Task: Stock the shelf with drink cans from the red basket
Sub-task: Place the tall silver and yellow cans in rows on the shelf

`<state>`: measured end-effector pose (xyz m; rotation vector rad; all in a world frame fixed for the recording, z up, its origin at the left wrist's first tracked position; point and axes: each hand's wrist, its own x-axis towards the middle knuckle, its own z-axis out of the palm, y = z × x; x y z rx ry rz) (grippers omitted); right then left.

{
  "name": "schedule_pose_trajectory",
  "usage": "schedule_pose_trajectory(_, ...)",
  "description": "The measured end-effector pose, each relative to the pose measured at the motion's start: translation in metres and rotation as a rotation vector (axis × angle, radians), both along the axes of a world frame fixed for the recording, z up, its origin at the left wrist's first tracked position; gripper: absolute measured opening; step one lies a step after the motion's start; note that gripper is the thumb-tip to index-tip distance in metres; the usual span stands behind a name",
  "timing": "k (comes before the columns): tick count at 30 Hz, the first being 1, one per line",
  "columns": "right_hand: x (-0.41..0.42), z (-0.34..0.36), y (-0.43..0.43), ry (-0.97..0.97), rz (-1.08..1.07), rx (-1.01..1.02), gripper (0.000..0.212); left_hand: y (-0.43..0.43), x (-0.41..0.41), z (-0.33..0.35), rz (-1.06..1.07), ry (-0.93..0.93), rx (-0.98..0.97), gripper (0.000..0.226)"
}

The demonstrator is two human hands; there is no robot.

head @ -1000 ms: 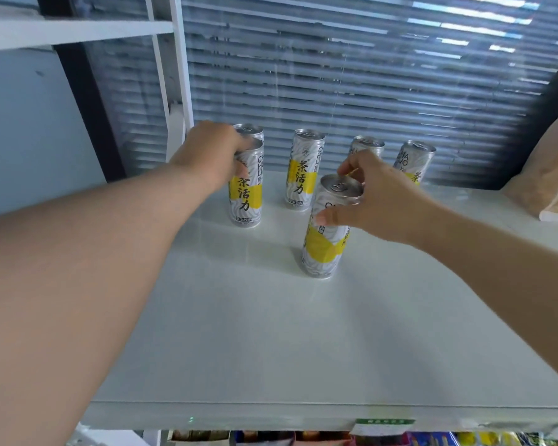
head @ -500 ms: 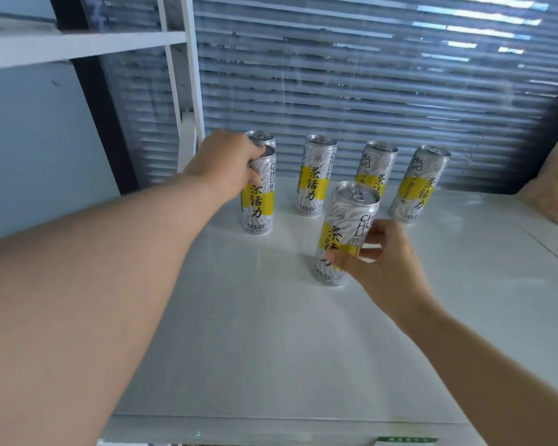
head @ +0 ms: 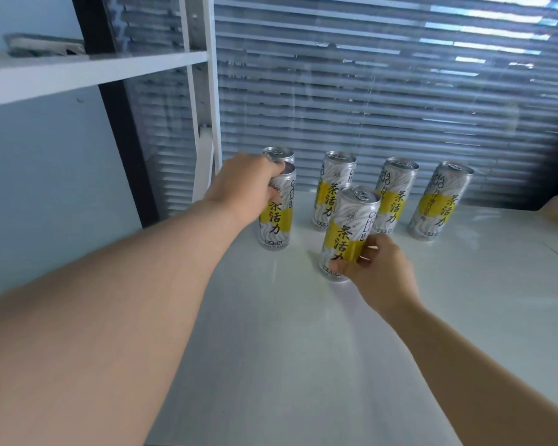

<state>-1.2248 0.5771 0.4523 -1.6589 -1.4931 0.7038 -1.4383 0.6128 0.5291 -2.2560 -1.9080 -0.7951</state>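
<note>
Shelf (head: 303, 365), white, flat: left hand (head: 244, 185) clamps top of slim silver-and-yellow drink can (head: 276, 220), centre-left; right hand (head: 380, 275) curls round lower body of matching front can (head: 351, 217), frame centre.

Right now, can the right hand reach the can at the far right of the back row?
Probably yes: bare shelf lies between the right hand and the far-right can, nothing standing in the path. But that hand grips the front can and must release it first.
</note>
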Motion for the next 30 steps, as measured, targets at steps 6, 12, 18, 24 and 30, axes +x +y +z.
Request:
schedule_pose_trajectory(6, -0.012, 0.001, 0.021, -0.039, 0.001, 0.0, 0.048, 0.0, -0.001, -0.001, -0.013, -0.041, -0.042, 0.042)
schedule_pose_trajectory(12, -0.016, -0.003, 0.038, 0.012, 0.019, 0.024, 0.035, -0.001, 0.0, 0.0, -0.022, -0.012, -0.043, 0.051)
schedule_pose_trajectory(18, -0.012, -0.013, 0.048, 0.118, 0.053, 0.037, 0.028, -0.003, 0.002, 0.004, -0.029, 0.015, -0.034, 0.046)
schedule_pose_trajectory(24, -0.004, -0.014, 0.057, 0.167, 0.139, 0.021, 0.028, -0.003, 0.002, 0.005, -0.023, 0.014, -0.029, 0.051)
schedule_pose_trajectory(30, 0.002, -0.014, 0.062, 0.193, 0.201, 0.02, 0.031, -0.001, 0.002, 0.003, -0.023, 0.018, -0.037, 0.056)
